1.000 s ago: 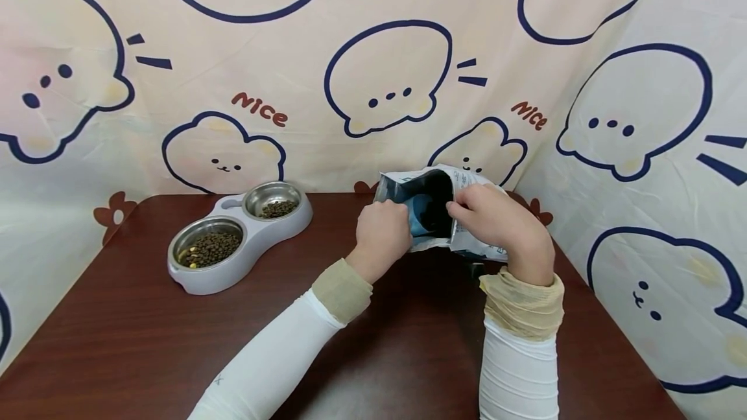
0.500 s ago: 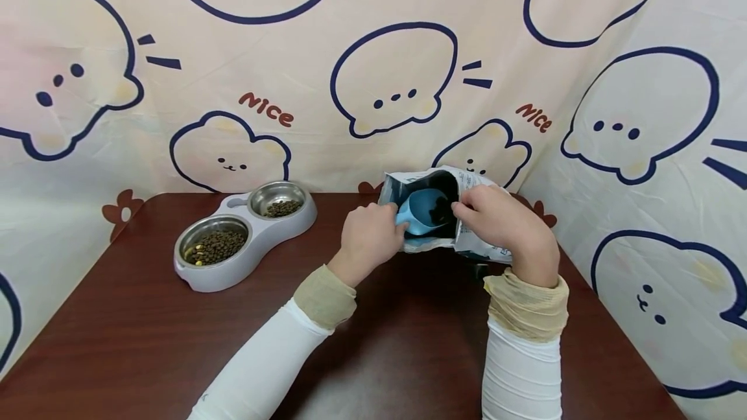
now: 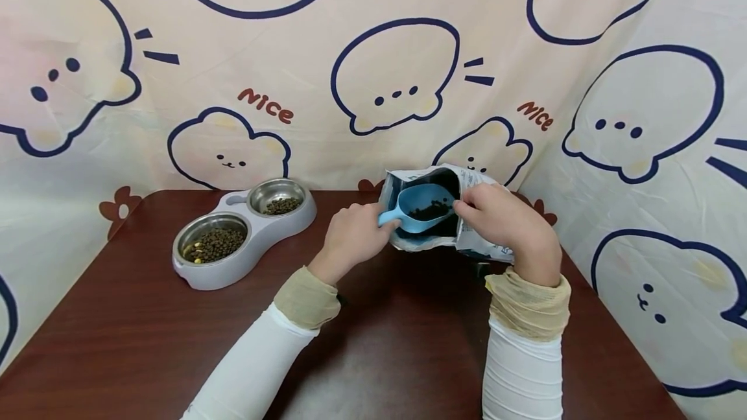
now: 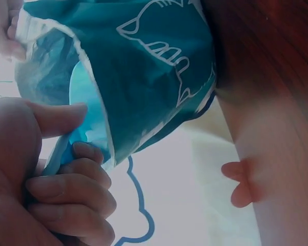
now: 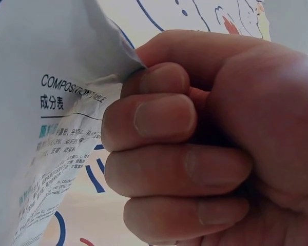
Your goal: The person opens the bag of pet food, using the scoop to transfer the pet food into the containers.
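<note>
My left hand (image 3: 357, 236) grips the handle of a light blue scoop (image 3: 413, 201). Dark brown kibble (image 3: 430, 210) lies in the scoop, which sits in the mouth of a pet food bag (image 3: 480, 248). Seen from the left wrist, the bag (image 4: 149, 66) is teal with a white cat outline, and the scoop's bowl (image 4: 87, 97) is partly inside it. My right hand (image 3: 506, 222) pinches the bag's rim at the right of the opening. In the right wrist view, its curled fingers (image 5: 164, 120) hold the edge of the white printed panel.
A grey double feeder (image 3: 262, 236) stands on the left of the brown table (image 3: 373, 355). Its two steel bowls hold kibble, with some yellow pieces in the nearer bowl (image 3: 214, 240). A cartoon-print cloth (image 3: 303, 70) hangs close behind the bag.
My left hand has moved left and slightly down, drawing the scoop back toward the bag's mouth. Kibble now shows in the scoop. My right hand keeps its hold on the rim.
</note>
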`<state>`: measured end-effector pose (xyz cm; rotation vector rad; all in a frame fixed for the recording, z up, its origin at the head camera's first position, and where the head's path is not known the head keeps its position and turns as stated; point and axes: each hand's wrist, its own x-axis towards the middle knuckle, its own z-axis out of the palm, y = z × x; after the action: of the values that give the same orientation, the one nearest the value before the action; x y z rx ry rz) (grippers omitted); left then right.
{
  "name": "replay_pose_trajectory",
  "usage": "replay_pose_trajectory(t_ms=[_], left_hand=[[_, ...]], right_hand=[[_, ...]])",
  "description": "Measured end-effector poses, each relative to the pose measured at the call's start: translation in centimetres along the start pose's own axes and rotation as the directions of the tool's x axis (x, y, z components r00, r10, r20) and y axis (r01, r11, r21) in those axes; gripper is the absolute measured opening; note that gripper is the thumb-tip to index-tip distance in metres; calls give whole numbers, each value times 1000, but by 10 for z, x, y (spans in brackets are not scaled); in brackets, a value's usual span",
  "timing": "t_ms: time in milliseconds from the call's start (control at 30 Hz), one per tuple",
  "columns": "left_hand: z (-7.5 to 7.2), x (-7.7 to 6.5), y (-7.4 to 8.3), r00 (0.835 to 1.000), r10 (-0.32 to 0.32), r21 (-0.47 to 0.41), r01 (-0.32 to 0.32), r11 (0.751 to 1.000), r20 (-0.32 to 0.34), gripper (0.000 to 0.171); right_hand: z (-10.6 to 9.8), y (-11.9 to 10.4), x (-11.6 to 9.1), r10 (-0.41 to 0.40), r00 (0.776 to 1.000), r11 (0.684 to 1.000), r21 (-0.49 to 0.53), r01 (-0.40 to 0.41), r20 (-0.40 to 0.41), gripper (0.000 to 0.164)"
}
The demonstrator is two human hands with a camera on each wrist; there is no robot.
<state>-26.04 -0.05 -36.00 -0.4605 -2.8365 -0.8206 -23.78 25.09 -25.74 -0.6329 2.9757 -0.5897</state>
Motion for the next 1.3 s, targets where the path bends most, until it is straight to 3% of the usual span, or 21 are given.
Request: replay_pose_trajectory(t_ms=[333,733,967,1300], left_hand=[[-33,-12,-8,998,-7,35,5,999,62,44],[-79,-38,-25,997,39,41,-42,998,60,46],[-102,-48,-40,1000,8,48,-9,999,15,43],[-123,-54,-69,999,-49,37,49,998,-8,36]], right_hand=[[-2,0,0,13,1000,1000,-2,-13,6,42],[-1,-1,-1,14,1000,1000,-1,-14,7,45],[0,-2,0,18,1000,1000,8,-18,8,43],[1,-3,-2,20,1000,1000,12,-20,10,44]])
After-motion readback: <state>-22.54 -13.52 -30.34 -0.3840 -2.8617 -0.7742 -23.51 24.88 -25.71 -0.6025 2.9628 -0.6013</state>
